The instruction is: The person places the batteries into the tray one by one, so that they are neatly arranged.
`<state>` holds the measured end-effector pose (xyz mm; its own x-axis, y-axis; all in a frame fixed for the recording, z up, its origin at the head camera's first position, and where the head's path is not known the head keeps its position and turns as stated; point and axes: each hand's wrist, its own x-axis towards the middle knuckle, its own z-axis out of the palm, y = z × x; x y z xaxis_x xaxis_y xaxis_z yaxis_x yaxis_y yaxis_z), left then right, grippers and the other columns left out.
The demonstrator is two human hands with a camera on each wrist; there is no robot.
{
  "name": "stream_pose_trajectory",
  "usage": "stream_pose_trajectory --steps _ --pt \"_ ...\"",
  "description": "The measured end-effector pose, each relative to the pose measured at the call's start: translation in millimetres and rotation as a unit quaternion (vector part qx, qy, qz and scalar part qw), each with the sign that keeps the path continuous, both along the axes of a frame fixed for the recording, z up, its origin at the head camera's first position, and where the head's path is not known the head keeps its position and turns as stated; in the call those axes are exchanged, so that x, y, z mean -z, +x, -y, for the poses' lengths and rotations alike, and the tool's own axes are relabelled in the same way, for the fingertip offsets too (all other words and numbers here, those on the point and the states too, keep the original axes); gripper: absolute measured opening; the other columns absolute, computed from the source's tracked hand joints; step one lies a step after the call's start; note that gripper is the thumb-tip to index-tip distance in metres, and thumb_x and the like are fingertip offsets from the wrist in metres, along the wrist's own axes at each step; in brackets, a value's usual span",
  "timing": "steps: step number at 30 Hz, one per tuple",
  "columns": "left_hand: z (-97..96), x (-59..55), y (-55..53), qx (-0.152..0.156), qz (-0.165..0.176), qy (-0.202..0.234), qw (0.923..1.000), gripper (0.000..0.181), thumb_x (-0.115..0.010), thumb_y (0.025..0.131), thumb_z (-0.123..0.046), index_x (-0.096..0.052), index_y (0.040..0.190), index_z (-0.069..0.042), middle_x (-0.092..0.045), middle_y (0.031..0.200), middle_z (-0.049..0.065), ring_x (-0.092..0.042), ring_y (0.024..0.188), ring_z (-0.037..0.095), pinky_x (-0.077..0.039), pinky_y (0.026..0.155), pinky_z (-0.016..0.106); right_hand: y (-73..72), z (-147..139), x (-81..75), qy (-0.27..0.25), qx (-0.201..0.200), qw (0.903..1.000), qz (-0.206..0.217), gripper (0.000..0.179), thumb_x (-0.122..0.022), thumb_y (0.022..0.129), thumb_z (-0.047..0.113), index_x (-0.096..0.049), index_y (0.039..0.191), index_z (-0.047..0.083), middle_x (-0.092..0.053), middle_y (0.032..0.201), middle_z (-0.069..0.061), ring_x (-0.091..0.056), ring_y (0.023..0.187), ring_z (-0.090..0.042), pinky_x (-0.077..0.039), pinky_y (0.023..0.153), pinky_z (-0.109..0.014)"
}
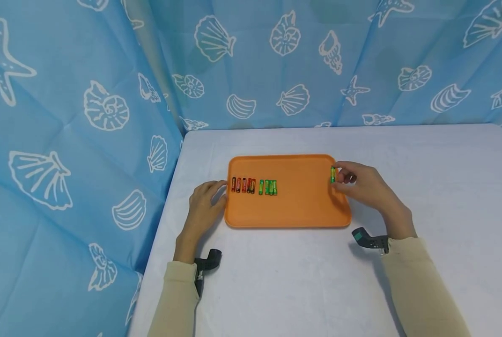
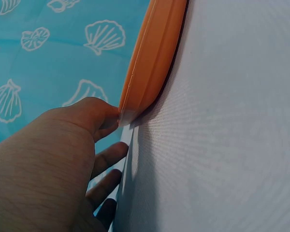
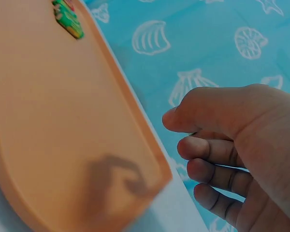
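An orange tray (image 1: 301,213) lies on the white-covered table. My left hand (image 1: 202,206) is at its left end, fingertips touching the rim; the left wrist view shows the thumb against the tray edge and the other fingers loosely spread. Over the tray's right end, my right hand (image 1: 360,182) pinches a green battery (image 1: 333,174) upright between thumb and forefinger. That battery is hidden in the right wrist view. Several red-and-black batteries (image 1: 244,185) stand in a row at the tray's left, with several green batteries (image 1: 270,187) beside them, one slightly apart from the others.
A white cloth (image 1: 293,281) covers the table around the tray. Blue curtains with white shell prints (image 1: 255,56) hang behind and along the left side. Small dark cameras sit on both wrists, the right one (image 1: 369,239) near the tray's front right corner.
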<state>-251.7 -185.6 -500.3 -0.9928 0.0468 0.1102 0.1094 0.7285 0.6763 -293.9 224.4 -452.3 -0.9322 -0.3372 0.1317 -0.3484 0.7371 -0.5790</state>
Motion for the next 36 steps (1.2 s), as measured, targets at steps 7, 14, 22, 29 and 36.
stream_pose_trajectory --steps 7,14,22,29,36 --pt "0.4 0.5 -0.2 0.001 0.000 -0.003 1.0000 0.042 -0.053 0.102 -0.029 -0.056 0.143 -0.021 -0.047 0.146 0.010 -0.028 0.143 0.030 -0.012 0.119 0.053 -0.8 20 4.9 -0.011 -0.038 0.9992 0.011 0.042 -0.072 0.090 0.009 -0.059 0.129 0.001 -0.058 0.090 -0.005 -0.055 0.086 -0.024 -0.049 0.079 -0.041" --pt "-1.1 -1.1 0.8 -0.002 0.005 -0.003 1.0000 0.042 -0.052 0.101 -0.030 -0.056 0.143 -0.022 -0.046 0.147 0.009 -0.027 0.144 0.030 -0.013 0.118 0.054 -0.8 36 11.8 -0.015 -0.057 0.9980 0.023 0.043 -0.073 0.090 0.010 -0.060 0.130 0.001 -0.058 0.089 -0.003 -0.055 0.085 -0.021 -0.050 0.079 -0.039" --pt "-1.2 0.2 0.2 -0.003 0.002 -0.007 1.0000 0.042 -0.053 0.102 -0.030 -0.056 0.143 -0.022 -0.047 0.147 0.009 -0.028 0.143 0.030 -0.013 0.119 0.054 -3.8 51 19.8 -0.022 -0.068 0.9971 0.026 0.043 -0.077 0.089 0.015 -0.062 0.127 0.003 -0.056 0.086 -0.002 -0.053 0.081 -0.020 -0.048 0.074 -0.034" --pt "-0.9 -1.3 1.5 -0.004 0.007 -0.003 1.0000 0.042 -0.053 0.102 -0.030 -0.055 0.143 -0.022 -0.046 0.148 0.009 -0.027 0.144 0.029 -0.013 0.119 0.053 -3.7 65 26.6 -0.037 -0.083 0.9954 0.031 0.042 -0.078 0.088 0.018 -0.064 0.125 0.006 -0.057 0.082 0.001 -0.052 0.078 -0.018 -0.046 0.070 -0.031" --pt "-0.9 -0.8 0.7 -0.003 0.011 -0.002 0.9999 0.043 -0.052 0.102 -0.032 -0.055 0.144 -0.023 -0.045 0.148 0.008 -0.027 0.144 0.028 -0.013 0.119 0.053 -2.8 76 30.7 -0.002 -0.090 0.9957 0.022 0.042 -0.078 0.088 0.021 -0.064 0.125 0.007 -0.055 0.077 0.003 -0.050 0.071 -0.015 -0.043 0.064 -0.031"
